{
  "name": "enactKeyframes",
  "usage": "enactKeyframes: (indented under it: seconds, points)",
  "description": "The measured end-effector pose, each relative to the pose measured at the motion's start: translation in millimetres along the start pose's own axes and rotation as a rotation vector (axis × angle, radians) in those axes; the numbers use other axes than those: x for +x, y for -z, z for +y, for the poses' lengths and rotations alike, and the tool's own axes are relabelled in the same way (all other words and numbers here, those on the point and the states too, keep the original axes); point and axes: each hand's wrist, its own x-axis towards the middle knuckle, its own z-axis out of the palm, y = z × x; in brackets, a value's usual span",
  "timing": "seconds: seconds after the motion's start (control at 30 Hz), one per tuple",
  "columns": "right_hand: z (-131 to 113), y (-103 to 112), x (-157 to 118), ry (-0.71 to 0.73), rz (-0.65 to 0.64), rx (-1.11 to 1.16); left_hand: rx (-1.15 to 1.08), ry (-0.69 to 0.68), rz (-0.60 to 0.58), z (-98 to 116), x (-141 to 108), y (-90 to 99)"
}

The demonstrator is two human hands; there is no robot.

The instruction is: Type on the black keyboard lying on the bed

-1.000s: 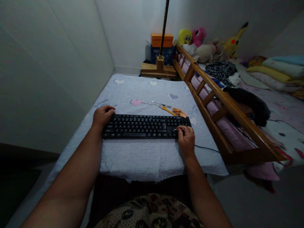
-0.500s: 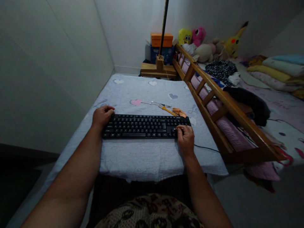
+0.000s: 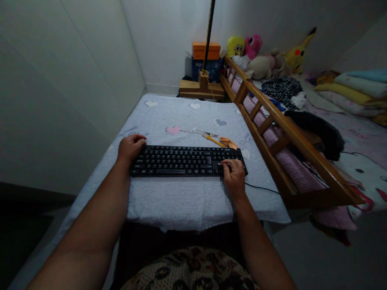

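Note:
A black computer keyboard (image 3: 178,160) lies flat on a cloth-covered table, its long side facing me. My left hand (image 3: 130,148) is closed on the keyboard's far left corner, thumb and fingers at its edge. Over the keys at the right end, my right hand (image 3: 234,173) has its fingers pinched together. Something small and pale shows at those fingertips, too small to name. Just behind the keyboard lie a yellow-handled brush (image 3: 213,140), a crumpled orange cloth (image 3: 228,142) and some thin metal tools (image 3: 196,131).
A pale tablecloth with hearts (image 3: 181,197) covers the table. The keyboard's black cable (image 3: 263,187) runs off to the right. A wooden bed rail (image 3: 281,125) borders the table's right side, and a wooden stand (image 3: 202,86) with boxes is at the back.
My right hand has shifted slightly left over the keys, uncovering the keyboard's right end. My left hand and the keyboard have stayed in place.

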Motion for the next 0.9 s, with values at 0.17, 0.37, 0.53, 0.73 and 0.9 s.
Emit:
enactKeyframes:
  seconds: [0.17, 0.37, 0.53, 0.73, 0.9]
  points:
    - [-0.9, -1.2, -0.7, 0.017, -0.016, 0.007, 0.016, 0.008, -0.001, 2.1, -0.8, 1.2]
    - [3.3, -0.7, -1.2, -0.018, -0.003, -0.005, 0.034, -0.007, -0.005, -2.5, 3.4, 0.4]
    - [6.3, 1.2, -1.5, -0.032, 0.042, -0.019, 0.024, -0.009, -0.001, -4.5, 4.1, -0.1]
    - [6.8, 1.4, -1.6, -0.044, 0.069, -0.030, 0.027, -0.018, 0.000, -2.4, 2.7, 0.1]
    - [3.0, 0.9, -0.5, -0.042, 0.032, -0.005, 0.024, -0.010, -0.001, -2.8, 2.9, -0.1]
